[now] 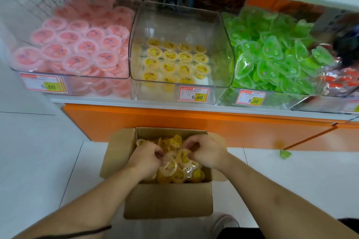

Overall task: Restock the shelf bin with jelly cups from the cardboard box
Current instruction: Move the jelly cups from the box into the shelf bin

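Jelly cups: yellow jelly cups point(180, 163) lie loose in a heap inside the cardboard box point(167, 202), which stands open on the floor just below the shelf.
Shelf bin: the clear middle bin point(180, 25) holds only a low layer of yellow cups point(174, 60) set lid-up in rows; most of its height is unfilled, so this looks like the bin to restock.
Left hand: the left hand point(145, 159) is down in the box with its fingers curled round cups at the top of the heap.
Right hand: the right hand point(207, 153) mirrors it from the other side, fingers curled onto cups; how many each hand holds I cannot tell.
Why both hands: gathering from two sides probably lets a bigger bunch come up in one lift.
Box placement: it sits directly under the target bin, which keeps the carry short and straight up.
Neighbours: a bin of pink cups point(77, 44) stands to the left and a bin of green cups point(272, 54) to the right, both piled high.
Stray item: one green cup point(285, 154) lies on the floor by the orange base panel point(194, 120).
Step in hand: gathering a load; nothing from this load has reached the bin yet.
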Demonstrator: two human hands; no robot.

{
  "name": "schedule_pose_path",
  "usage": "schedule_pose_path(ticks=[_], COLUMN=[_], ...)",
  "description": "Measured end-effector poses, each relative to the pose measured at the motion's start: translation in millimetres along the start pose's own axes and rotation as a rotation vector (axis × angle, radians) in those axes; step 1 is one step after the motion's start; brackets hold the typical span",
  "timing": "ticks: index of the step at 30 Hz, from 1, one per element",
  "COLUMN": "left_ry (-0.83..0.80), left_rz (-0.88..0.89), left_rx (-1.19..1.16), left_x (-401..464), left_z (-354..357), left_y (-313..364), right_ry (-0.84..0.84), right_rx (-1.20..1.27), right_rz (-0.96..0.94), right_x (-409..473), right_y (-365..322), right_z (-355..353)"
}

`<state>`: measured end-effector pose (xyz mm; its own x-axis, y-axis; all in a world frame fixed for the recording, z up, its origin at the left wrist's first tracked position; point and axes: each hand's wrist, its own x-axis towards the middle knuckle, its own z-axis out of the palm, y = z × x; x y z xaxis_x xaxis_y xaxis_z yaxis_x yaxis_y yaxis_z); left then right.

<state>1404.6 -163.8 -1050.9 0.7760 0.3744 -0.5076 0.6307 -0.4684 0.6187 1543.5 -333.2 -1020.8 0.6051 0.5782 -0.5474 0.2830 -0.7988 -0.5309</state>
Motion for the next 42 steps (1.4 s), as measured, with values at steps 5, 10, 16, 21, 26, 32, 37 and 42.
schedule_pose_path(ticks=[5, 10, 16, 21, 26, 32, 37, 42], left_ry=[0.098, 0.087, 0.159, 0.126, 0.208, 0.329, 0.183, 0.181], left_rz=[0.022, 0.092, 0.214, 0.334, 0.429, 0.446, 0.430, 0.566], left_rx=[-0.154, -0.393, -0.453, -0.399, -0.251, -0.079, -0.024, 0.169], left_x=[-26.6, -51.9, -75.3, -89.4, -74.6, -13.6, 46.2, 73.4], left_z=[-40.7, -74.4, -116.0, -147.0, -169.2, -178.7, -166.0, -150.2], left_y=[29.7, 63.8, 101.8, 131.8, 155.8, 184.6, 196.2, 200.7], right_ry=[0.009, 0.036, 0.138, 0.221, 0.345, 0.585, 0.685, 0.683], right_rx=[0.188, 0.389, 0.416, 0.425, 0.410, 0.211, 0.099, 0.091], right_rz=[-0.074, -0.167, -0.320, -0.449, -0.468, -0.468, -0.437, -0.415], right_x=[-29.0, -58.8, -90.4, -99.6, -86.5, -56.1, -40.5, -30.3], right_y=[-29.6, -57.8, -92.4, -114.1, -126.0, -125.3, -124.6, -117.7], right_z=[-33.1, -56.9, -93.2, -123.3, -153.6, -193.1, -213.8, -219.4])
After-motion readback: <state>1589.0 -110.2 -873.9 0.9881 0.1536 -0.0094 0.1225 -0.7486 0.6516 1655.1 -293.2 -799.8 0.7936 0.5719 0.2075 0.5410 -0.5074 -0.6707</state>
